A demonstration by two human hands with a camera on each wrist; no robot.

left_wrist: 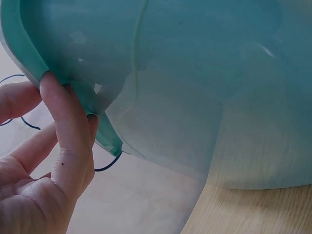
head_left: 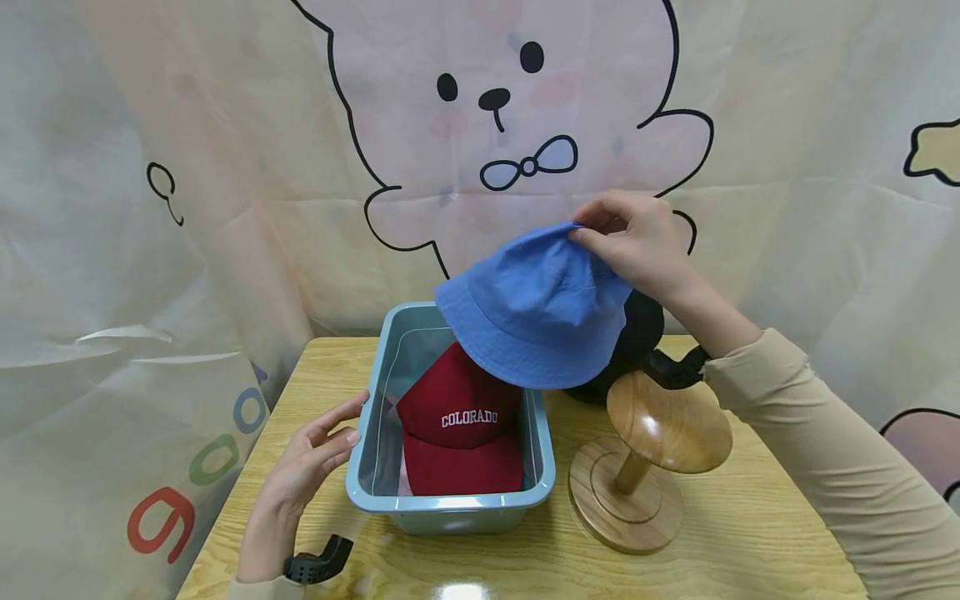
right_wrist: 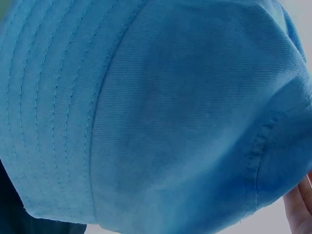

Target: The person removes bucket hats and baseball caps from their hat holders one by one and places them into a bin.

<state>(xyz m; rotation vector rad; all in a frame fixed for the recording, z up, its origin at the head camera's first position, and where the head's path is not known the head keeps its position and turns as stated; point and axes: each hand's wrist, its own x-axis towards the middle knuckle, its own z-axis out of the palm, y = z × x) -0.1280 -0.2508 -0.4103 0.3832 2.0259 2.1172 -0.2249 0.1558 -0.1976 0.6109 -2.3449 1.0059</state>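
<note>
My right hand [head_left: 637,242] pinches a blue bucket hat [head_left: 536,304] by the top of its crown. The hat hangs brim down, overlapping the right rear of a light blue plastic bin [head_left: 360,475] in the head view. Its stitched brim and crown [right_wrist: 185,112] fill the right wrist view. Inside the bin sits a dark red baseball cap [head_left: 465,467] lettered COLORADO, its visor toward me. On the bin's left side, my left hand [head_left: 303,462] rests its fingertips against the outside of the rim, also seen close up in the left wrist view, where the fingers [left_wrist: 68,131] meet the green-blue lip.
A wooden hat stand [head_left: 667,425] with a round base stands right of the bin on the wooden table [head_left: 735,525]. Something black [head_left: 641,333] is partly hidden behind the blue hat and right arm. A cartoon-printed curtain [head_left: 495,217] hangs behind the table.
</note>
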